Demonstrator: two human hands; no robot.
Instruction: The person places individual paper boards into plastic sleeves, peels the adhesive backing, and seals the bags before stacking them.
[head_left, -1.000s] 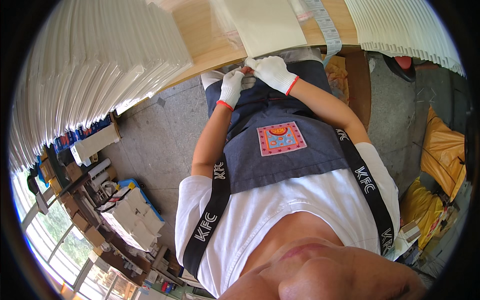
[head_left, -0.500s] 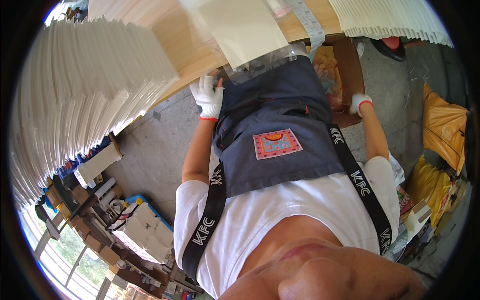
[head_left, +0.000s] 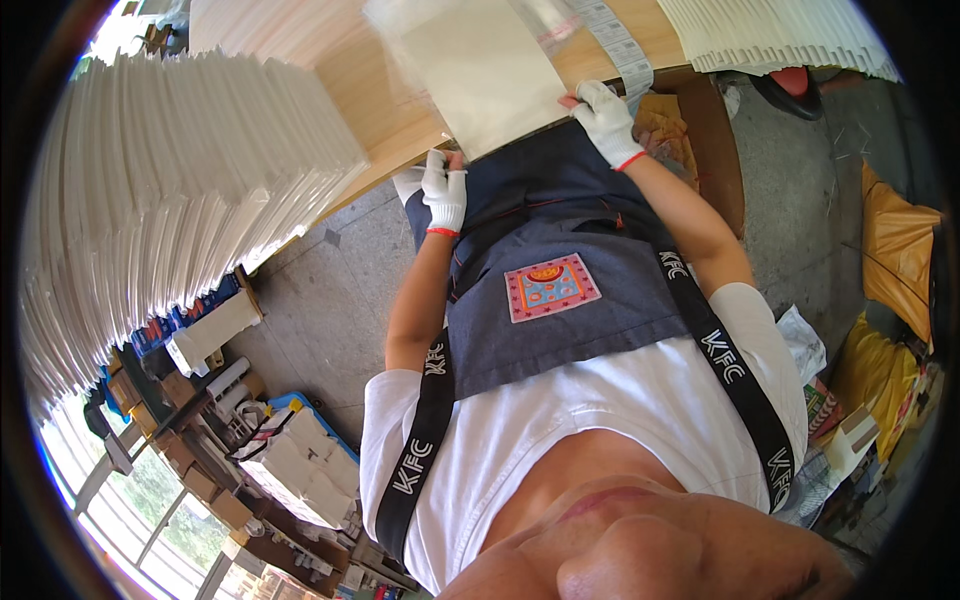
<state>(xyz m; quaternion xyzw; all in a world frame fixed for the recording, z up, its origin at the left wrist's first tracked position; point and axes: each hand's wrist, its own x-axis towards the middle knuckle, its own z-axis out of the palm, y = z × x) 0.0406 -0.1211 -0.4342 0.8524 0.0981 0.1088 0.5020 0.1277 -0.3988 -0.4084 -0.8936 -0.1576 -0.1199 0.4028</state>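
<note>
A cream, flat sheet [head_left: 490,75] lies on the wooden table and reaches over its near edge, with clear plastic film showing around its upper left side. My left hand [head_left: 443,195], in a white glove with bare fingertips, pinches at the sheet's near left corner. On the opposite side, my right hand [head_left: 605,122], gloved the same way, has its fingertips closed at the sheet's right edge. How much plastic is caught in either pinch is too small to make out. My dark apron [head_left: 550,240] is right below the sheet.
A tall stack of white, plastic-covered flat packs [head_left: 190,170] fills the table's left side. Another white stack [head_left: 780,35] stands at the far right. A printed label strip [head_left: 615,45] hangs over the table edge [head_left: 390,150]. Below it sits an open carton [head_left: 715,150]. Orange bags [head_left: 895,250] lie rightward.
My right hand has come from beside the carton up and left to the sheet's right edge. My left hand has shifted slightly right. The clear film hanging below the sheet no longer shows.
</note>
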